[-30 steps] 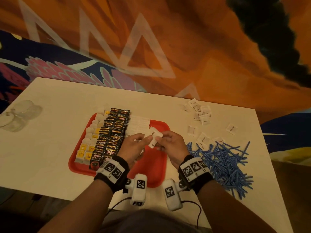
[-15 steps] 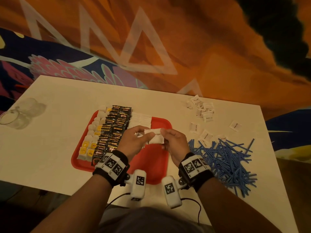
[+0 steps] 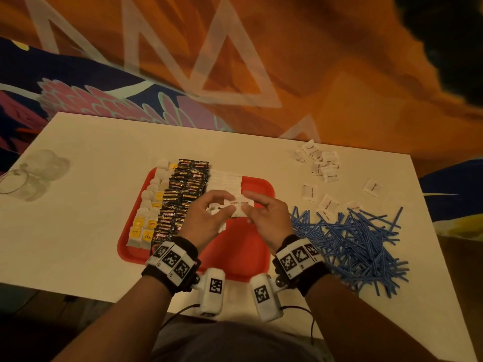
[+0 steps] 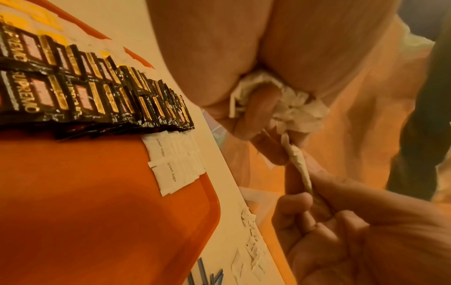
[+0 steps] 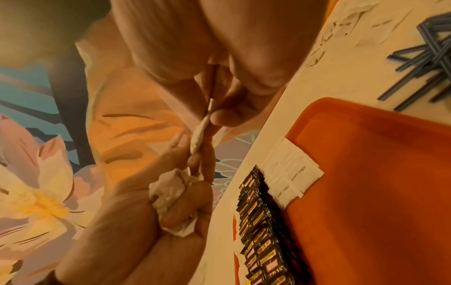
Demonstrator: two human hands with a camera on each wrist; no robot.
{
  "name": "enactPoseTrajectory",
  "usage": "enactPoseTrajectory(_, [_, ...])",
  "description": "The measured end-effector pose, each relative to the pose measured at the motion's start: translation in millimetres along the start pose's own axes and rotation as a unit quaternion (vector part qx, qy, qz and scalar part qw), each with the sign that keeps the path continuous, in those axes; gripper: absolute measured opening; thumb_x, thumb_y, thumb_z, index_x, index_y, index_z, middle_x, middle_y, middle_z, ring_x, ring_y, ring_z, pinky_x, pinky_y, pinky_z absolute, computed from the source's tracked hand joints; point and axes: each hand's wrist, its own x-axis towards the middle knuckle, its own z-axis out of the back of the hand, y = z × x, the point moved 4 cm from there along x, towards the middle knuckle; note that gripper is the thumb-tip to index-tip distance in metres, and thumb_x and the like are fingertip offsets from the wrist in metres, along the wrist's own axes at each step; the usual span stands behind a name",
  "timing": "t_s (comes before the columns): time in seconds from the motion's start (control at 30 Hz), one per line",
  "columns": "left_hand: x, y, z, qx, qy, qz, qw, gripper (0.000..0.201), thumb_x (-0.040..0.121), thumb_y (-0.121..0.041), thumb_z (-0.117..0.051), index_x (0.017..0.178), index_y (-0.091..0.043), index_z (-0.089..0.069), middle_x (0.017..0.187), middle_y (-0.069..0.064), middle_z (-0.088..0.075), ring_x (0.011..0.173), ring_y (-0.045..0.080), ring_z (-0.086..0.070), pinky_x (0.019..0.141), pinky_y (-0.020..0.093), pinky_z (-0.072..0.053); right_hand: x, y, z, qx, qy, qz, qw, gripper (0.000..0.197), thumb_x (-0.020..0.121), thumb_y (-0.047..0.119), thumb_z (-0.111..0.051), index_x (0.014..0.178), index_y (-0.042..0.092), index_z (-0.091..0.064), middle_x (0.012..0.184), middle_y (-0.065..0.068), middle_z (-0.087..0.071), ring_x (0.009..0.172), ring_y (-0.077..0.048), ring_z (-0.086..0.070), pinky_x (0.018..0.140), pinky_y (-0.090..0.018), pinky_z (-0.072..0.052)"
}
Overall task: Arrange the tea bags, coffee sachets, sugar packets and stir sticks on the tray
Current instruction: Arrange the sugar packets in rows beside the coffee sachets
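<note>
Sugar packet (image 3: 241,203) first: it sits at the centre of the head view, above the tray (image 3: 257,259), pinched between your two hands, with "brown sugar" printed on its top face. Judging by its look, it is light, thin paper with loose grains inside, so it will bend and crumple easily and could tear at a seam. Take it by the flat end edges, not the belly.

Your right hand (image 3: 265,219) pinches one end between thumb and forefinger, the other fingers loosely curled. Your left hand (image 3: 206,220) pinches the other end with thumb and forefinger, while its lower fingers are curled round a crumpled bunch (image 4: 296,115) of more white packets in the palm.

Further out, a row (image 3: 226,182) of sugar packets lies on the tray beside the coffee sachets (image 3: 183,197) and tea bags (image 3: 146,218). Loose packets (image 3: 320,165) and stir sticks (image 3: 358,246) lie on the table at right.
</note>
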Motion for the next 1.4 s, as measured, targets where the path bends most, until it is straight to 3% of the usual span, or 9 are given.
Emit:
enactPoseTrajectory(0.17, [12, 7, 24, 0.048, 0.028, -0.003, 0.998, 0.028, 0.092, -0.008, -0.069, 0.102, -0.033, -0.075, 0.101, -0.006, -0.073, 0.07, 0.001, -0.06, 0.068, 0.02, -0.047, 5, -19, -24, 0.061, -0.011, -0.063, 0.996, 0.043, 0.086, 0.008, -0.073, 0.125, 0.02, -0.062, 0.111, -0.008, -0.069, 0.091, -0.02, -0.07, 0.062, -0.024, -0.053])
enactPoseTrajectory(0.3, [22, 16, 47, 0.106, 0.066, -0.001, 0.992, 0.028, 0.091, -0.01, -0.07, 0.108, -0.032, -0.073, 0.105, -0.013, -0.071, 0.093, 0.0, -0.064, 0.092, 0.029, -0.05, 11, -36, -40, 0.041, -0.011, -0.152, 0.987, 0.036, 0.085, 0.012, -0.075, 0.116, -0.001, -0.063, 0.094, -0.015, -0.073, 0.067, -0.013, -0.07, 0.055, -0.02, -0.051])
enactPoseTrajectory(0.4, [30, 25, 62, 0.149, 0.085, 0.014, 0.985, 0.029, 0.091, -0.014, -0.072, 0.113, -0.032, -0.072, 0.116, -0.012, -0.068, 0.111, 0.002, -0.061, 0.101, 0.027, -0.047, 18, -46, -51, 0.023, -0.013, -0.167, 0.986, 0.02, 0.083, 0.011, -0.077, 0.098, 0.004, -0.065, 0.083, -0.01, -0.072, 0.062, -0.012, -0.069, 0.052, -0.019, -0.05])
enactPoseTrajectory(0.53, [38, 40, 87, 0.116, 0.036, 0.073, 0.99, 0.031, 0.091, -0.006, -0.069, 0.108, -0.032, -0.073, 0.1, 0.002, -0.075, 0.076, 0.015, -0.07, 0.079, 0.046, -0.06, 35, -72, -58, -0.025, -0.051, -0.19, 0.98, 0.026, 0.084, 0.013, -0.076, 0.106, 0.003, -0.065, 0.085, -0.009, -0.072, 0.064, -0.012, -0.069, 0.058, -0.022, -0.054])
enactPoseTrajectory(0.63, [40, 43, 106, 0.115, 0.03, 0.074, 0.99, 0.029, 0.093, -0.005, -0.066, 0.112, -0.025, -0.073, 0.108, -0.004, -0.072, 0.064, 0.01, -0.067, 0.069, 0.026, -0.059, 49, -97, -57, -0.098, -0.066, -0.213, 0.97, 0.033, 0.086, 0.017, -0.074, 0.115, 0.004, -0.064, 0.089, -0.008, -0.073, 0.067, -0.01, -0.068, 0.056, -0.017, -0.051])
enactPoseTrajectory(0.93, [37, 60, 153, 0.089, 0.023, 0.113, 0.989, 0.027, 0.092, -0.005, -0.067, 0.11, -0.023, -0.075, 0.112, -0.012, -0.071, 0.071, 0.015, -0.068, 0.072, 0.024, -0.057, 81, -122, -85, -0.162, -0.107, -0.211, 0.958, 0.028, 0.086, 0.023, -0.074, 0.111, 0.011, -0.068, 0.089, -0.006, -0.075, 0.069, -0.006, -0.067, 0.075, -0.027, -0.058])
enactPoseTrajectory(1.03, [34, 64, 162, 0.091, 0.027, 0.121, 0.988, 0.027, 0.093, -0.002, -0.065, 0.113, -0.018, -0.074, 0.11, -0.006, -0.072, 0.062, 0.006, -0.065, 0.063, 0.017, -0.053, 91, -125, -93, -0.206, -0.121, -0.216, 0.947, 0.024, 0.087, 0.029, -0.072, 0.106, 0.015, -0.068, 0.089, -0.001, -0.074, 0.069, -0.002, -0.064, 0.066, -0.019, -0.052])
enactPoseTrajectory(1.13, [32, 69, 167, 0.071, 0.026, 0.128, 0.989, 0.027, 0.093, -0.001, -0.064, 0.109, -0.02, -0.074, 0.109, -0.001, -0.072, 0.061, 0.005, -0.065, 0.059, 0.015, -0.05, 98, -128, -98, -0.286, -0.127, -0.213, 0.926, 0.023, 0.086, 0.037, -0.072, 0.095, 0.017, -0.066, 0.093, 0.004, -0.069, 0.089, -0.012, -0.065, 0.077, -0.024, -0.05])
enactPoseTrajectory(1.4, [32, 76, 178, 0.077, 0.01, 0.135, 0.988, 0.029, 0.092, -0.005, -0.066, 0.1, -0.031, -0.075, 0.105, 0.0, -0.074, 0.063, 0.011, -0.065, 0.068, 0.04, -0.058, 96, -124, -97, -0.312, -0.155, -0.157, 0.924, 0.023, 0.086, 0.03, -0.072, 0.09, 0.013, -0.057, 0.082, 0.004, -0.059, 0.068, -0.004, -0.049, 0.051, -0.016, -0.03])
